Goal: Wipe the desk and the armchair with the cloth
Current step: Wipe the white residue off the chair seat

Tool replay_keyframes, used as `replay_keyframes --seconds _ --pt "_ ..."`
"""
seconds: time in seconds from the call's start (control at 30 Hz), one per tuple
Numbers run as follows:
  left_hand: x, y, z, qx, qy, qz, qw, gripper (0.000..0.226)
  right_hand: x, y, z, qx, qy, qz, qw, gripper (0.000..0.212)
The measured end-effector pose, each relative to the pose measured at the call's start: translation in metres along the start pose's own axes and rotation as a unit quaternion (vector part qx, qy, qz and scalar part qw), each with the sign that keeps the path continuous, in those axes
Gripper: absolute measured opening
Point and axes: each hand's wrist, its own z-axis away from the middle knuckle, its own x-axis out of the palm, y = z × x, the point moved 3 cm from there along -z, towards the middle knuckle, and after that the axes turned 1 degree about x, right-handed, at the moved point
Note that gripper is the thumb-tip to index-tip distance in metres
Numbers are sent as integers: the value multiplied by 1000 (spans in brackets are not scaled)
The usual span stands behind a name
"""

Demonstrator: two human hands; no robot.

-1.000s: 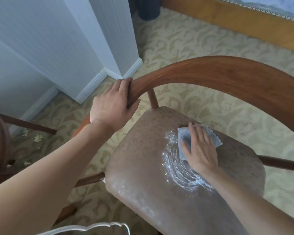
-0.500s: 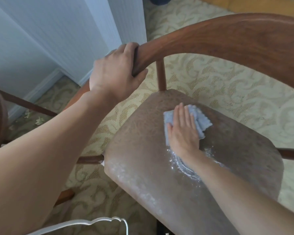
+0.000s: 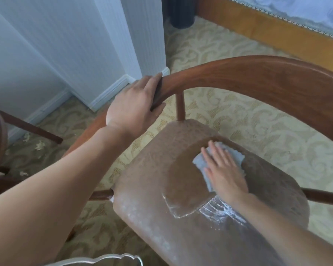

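Wiping the armchair (image 3: 258, 77) in progress, judged well along on the seat; no desk in frame.

Largest first: curved backrest rail of polished reddish wood, smooth and glossy, arching from centre left across the upper right. Below it, seat (image 3: 152, 169) padded in brown, pebbled leather-like covering, rounded at the edges, filling the lower centre. On the seat, a darker, cleaned-looking patch grown wider than half a second ago, with the white smeared residue (image 3: 217, 210) now pushed into a narrow streaked band at the lower centre right. Means most of the powder cleared, a few strokes left there and along the dusty front edge.

Left hand (image 3: 131, 108), centre left, curled round the rail, steadying. Right hand (image 3: 225, 173), fingers straight and flat, pressing the cloth (image 3: 200, 162), shifted toward the upper part of the seat since a second ago. Cloth pale blue, soft, scallop-edged, crumpled, lying on the seat at centre right.
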Motion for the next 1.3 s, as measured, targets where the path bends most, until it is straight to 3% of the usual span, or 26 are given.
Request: replay_keyframes --seconds 0.1,0.2,0.47,0.63,0.73,0.83,1.07,1.17,1.3 --pt "2 0 0 1 1 4 1000 65 -9 40 -7 149 -6 -44 988 64" --pt "3 -1 0 -5 3 6 1000 64 -6 23 -1 193 3 -71 979 72" --pt "2 0 0 -6 11 1 1000 62 -3 -47 -65 137 13 -123 983 67" --pt "-1 1 0 -13 0 8 1000 62 4 -179 -9 -44 21 -164 985 67" --pt "-1 3 0 -11 0 11 1000 61 12 -214 29 -104 -7 -195 975 70" --pt "-2 2 1 -27 -1 19 999 62 8 -181 12 -119 -7 -174 978 66" --pt "1 2 0 -23 6 21 999 63 -21 -17 -69 118 -19 -73 990 61" --pt "2 0 1 -24 9 21 999 62 -20 -35 -99 162 -15 -131 978 59" --pt "2 1 1 -9 15 11 1000 61 -23 -110 -115 105 27 -159 981 62"
